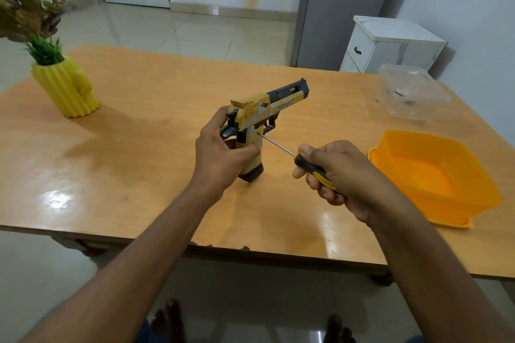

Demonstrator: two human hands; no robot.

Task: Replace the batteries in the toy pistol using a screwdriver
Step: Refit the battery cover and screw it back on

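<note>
Fingers of the left hand (220, 153) curled round the grip of the toy pistol (259, 120), which stood upright on the bench (139, 120) near its middle, barrel pointing far right. The right hand (340, 172) gripped the screwdriver (303, 160), its tip touching the pistol's grip. An orange tub (434, 175) sat to the right, a clear tub (412, 92) beyond it, a yellow vase (67, 86) far left.
</note>
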